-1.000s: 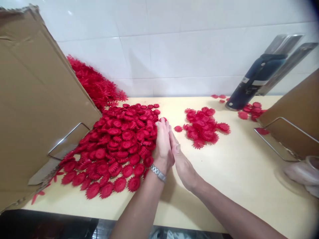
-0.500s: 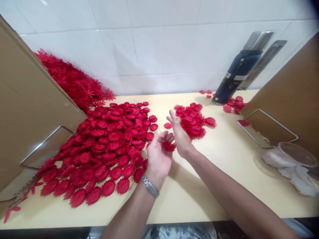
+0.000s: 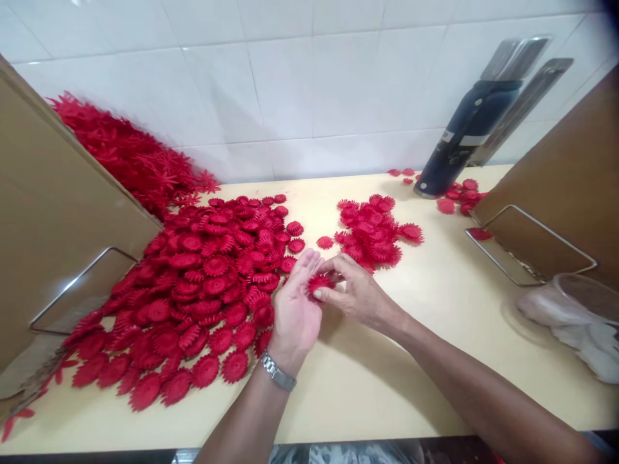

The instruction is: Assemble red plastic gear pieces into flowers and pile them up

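My left hand [image 3: 294,309], with a metal watch at the wrist, is turned palm up beside a big heap of red toothed plastic discs [image 3: 207,277]. One red disc [image 3: 319,283] rests on its fingertips. My right hand [image 3: 355,291] pinches that same disc with thumb and fingers. A smaller pile of red discs [image 3: 374,231] lies just beyond my right hand on the pale yellow table [image 3: 425,361].
Cardboard sheets with metal stands rise at the left [image 3: 58,219] and right [image 3: 561,193]. Red spiky pieces [image 3: 126,154] pile against the tiled wall. A dark blue bottle [image 3: 464,145] stands at the back right, a clear plastic container [image 3: 575,309] at the right.
My hands came off the big heap, where they were pressed together. The left palm turned up with a disc, and the right hand has closed its fingers on it.
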Available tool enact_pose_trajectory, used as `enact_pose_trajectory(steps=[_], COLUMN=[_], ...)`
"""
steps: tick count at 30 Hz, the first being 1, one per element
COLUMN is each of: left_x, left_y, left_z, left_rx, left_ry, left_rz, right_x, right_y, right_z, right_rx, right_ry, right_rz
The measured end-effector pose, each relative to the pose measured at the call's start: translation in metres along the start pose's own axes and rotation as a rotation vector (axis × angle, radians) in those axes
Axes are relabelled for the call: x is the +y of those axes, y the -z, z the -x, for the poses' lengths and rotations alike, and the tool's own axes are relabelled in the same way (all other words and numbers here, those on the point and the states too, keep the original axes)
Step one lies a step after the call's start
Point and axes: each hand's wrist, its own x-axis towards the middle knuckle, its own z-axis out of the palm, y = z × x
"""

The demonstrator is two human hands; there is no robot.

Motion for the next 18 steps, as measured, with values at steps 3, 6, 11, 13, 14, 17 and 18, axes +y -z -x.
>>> enact_pose_trajectory(steps=[3, 6, 11, 13, 14, 17, 18], left_x=[-0.004, -0.009, -0.016, -0.018, -0.018, -0.018, -0.018], left_y=[0.004, 0.009, 0.011, 0.011, 0.011, 0.012, 0.012], left_z=[0.000, -0.001, -0.003, -0.002, -0.002, -0.001, -0.001], left_rx=[-0.060, -0.117, -0.061, -0.034, -0.029, 0.000, 0.019], left_ry=[-0.006, -0.037, -0.105, -0.124, -0.141, -0.194, -0.197], left_rz=[-0.035, -0.131, -0.350, -0.410, -0.430, -0.466, -0.474], right_x=[0.001, 0.002, 0.002, 0.002, 0.001, -0.002, -0.003], right_y=[0.000, 0.003, 0.005, 0.006, 0.006, 0.009, 0.010], right_z=[-0.005, -0.007, -0.004, -0.001, 0.000, 0.002, 0.002], right_rx=[0.031, 0.078, 0.098, 0.096, 0.087, 0.034, 0.018], right_ry=[0.030, 0.008, -0.047, -0.028, -0.024, -0.022, -0.025], right_rz=[-0.034, -0.072, -0.030, -0.017, -0.029, -0.144, -0.184])
